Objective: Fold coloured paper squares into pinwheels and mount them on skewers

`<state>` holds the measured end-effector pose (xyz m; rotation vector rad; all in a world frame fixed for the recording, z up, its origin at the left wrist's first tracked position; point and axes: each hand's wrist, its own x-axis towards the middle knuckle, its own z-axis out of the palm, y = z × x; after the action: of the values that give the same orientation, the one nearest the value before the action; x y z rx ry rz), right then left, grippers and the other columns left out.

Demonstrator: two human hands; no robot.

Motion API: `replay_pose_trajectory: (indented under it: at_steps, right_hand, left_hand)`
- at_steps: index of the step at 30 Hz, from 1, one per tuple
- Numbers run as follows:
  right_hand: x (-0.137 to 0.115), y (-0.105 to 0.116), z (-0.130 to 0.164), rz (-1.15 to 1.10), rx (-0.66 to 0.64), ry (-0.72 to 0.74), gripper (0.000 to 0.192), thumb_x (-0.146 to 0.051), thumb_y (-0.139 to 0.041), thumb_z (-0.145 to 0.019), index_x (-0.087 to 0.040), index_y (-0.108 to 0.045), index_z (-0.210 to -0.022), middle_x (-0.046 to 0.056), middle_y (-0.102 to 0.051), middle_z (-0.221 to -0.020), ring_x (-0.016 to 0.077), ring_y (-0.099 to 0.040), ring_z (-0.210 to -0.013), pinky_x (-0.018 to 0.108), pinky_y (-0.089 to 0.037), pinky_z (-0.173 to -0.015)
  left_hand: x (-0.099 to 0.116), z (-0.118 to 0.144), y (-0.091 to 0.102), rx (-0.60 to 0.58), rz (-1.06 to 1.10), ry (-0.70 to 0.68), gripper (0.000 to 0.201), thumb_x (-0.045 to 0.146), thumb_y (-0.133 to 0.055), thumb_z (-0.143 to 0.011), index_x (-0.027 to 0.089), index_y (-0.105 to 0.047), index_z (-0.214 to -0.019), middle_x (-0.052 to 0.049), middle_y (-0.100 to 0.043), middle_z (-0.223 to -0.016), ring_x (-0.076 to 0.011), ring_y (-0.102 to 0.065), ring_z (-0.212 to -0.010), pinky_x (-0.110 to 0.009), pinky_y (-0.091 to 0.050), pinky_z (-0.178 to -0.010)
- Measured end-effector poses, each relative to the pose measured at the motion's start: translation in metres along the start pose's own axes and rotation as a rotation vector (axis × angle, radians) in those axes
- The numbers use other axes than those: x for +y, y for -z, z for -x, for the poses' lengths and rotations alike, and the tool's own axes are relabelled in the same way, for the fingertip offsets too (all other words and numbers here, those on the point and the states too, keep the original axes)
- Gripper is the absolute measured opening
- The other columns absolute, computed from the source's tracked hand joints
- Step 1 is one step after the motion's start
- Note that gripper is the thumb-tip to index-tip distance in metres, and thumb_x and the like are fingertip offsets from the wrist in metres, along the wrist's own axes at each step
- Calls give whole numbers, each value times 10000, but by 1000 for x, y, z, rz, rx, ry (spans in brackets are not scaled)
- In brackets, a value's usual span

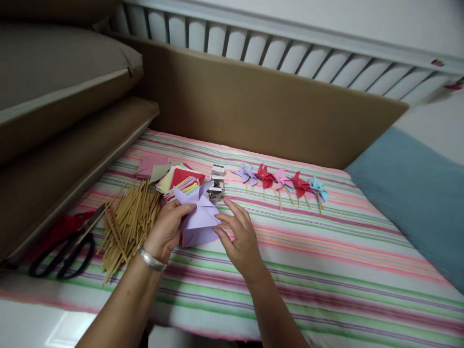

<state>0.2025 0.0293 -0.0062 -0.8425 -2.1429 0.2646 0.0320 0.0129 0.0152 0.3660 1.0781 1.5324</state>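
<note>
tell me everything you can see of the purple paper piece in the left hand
The light purple, matte paper piece looks thin and has cuts and pointed flaps, some standing up. It is partly folded, and tilted above the striped cloth. The left hand grips its left side, thumb on top; the right hand has fingertips at its right edge. Whether the lower purple part belongs to it is unclear.
</note>
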Motion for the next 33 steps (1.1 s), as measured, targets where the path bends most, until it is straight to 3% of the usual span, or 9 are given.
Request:
replay_pose_trajectory:
  at_steps: [10, 19, 24, 33]
  right_hand:
    - [-2, -1, 0, -48, 35, -3, 139, -122, -545, -828, -214, -613, -907, 105, -516, -1297, 238, -436, -1230, 452, -386, -993]
    - [-10, -1, 0, -70, 49, -71, 124, -130, -551, -806, -208, -637, -851, 106, -519, -1294, 242, -421, -1241, 452, -368, -1005]
    - [-12, 1, -2, -49, 38, -119, 125, -153, -560, -809, -222, -658, -845, 89, -478, -1346, 246, -343, -1302, 470, -329, -1038]
    - [-7, -2, -2, -46, 79, -208, 52, -187, -603, -779, -217, -639, -757, 86, -474, -1356, 267, -330, -1316, 500, -312, -1043]
  left_hand:
    - [-3, -1, 2, -3, -63, -8, 242, 144, -740, -513, 126, -705, -752, -26, -711, -646, -142, -626, -584, -235, -473, -609]
    - [-6, -4, 4, 30, -292, -89, 248, 160, -715, -506, 123, -721, -752, -26, -715, -671, -163, -615, -611, -252, -449, -618]
    - [-9, -1, 0, -69, -462, -51, 201, 164, -673, -519, 128, -717, -712, -33, -711, -677, -170, -608, -591, -246, -431, -570]
    - [-11, 4, -8, -221, -507, -23, 198, 172, -672, -531, 137, -723, -719, -17, -711, -667, -156, -592, -568, -242, -428, -560]
